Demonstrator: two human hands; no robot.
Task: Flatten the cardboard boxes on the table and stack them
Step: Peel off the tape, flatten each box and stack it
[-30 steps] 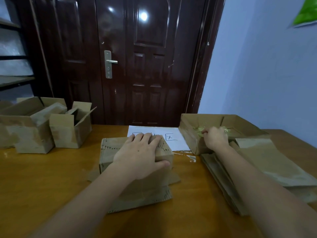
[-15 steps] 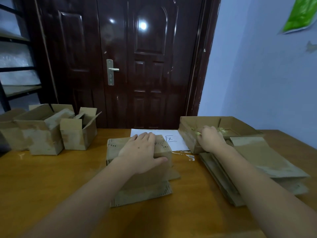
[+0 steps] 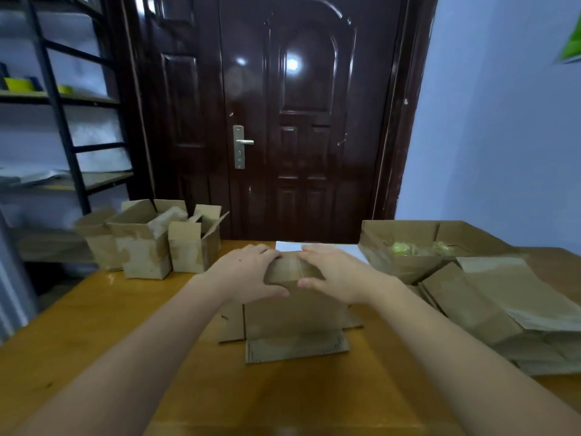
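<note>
A brown cardboard box [image 3: 295, 313] stands at the middle of the wooden table [image 3: 94, 325], its lower flaps spread flat on the surface. My left hand [image 3: 248, 273] and my right hand [image 3: 338, 273] both hold its top, fingers over the far edge and thumbs on the near face. A stack of flattened boxes [image 3: 503, 313] lies at the right. Three open boxes [image 3: 144, 247] stand upright at the back left.
A large open box [image 3: 408, 262] with yellowish tape scraps inside sits at the back right, touching the flat stack. A white paper sheet [image 3: 317, 247] lies behind the held box. A dark door is beyond the table and a metal shelf [image 3: 63, 127] stands at the left.
My right hand left the large box at the back right and came to the middle box's top beside my left hand. The view tilted up a little.
</note>
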